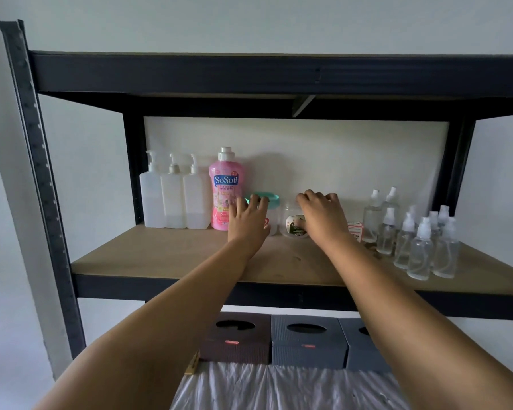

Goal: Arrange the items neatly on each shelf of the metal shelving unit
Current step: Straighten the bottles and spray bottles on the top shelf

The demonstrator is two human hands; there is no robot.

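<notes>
On the wooden shelf [172, 255] of the black metal unit, my left hand [249, 218] grips a clear jar with a teal lid [271, 197] next to a pink SoSoft bottle [224, 190]. My right hand [323, 216] curls over the top of a clear jar with a dark label [293, 224]. Three white pump bottles [174, 196] stand in a row at the left. Several clear spray bottles [418, 241] cluster at the right.
A small red and white box [355, 230] sits between my right wrist and the spray bottles. Below, three tissue boxes [305, 341] line the lower shelf, with white crinkled plastic [279, 389] in front. The upper shelf beam [249, 74] hangs overhead.
</notes>
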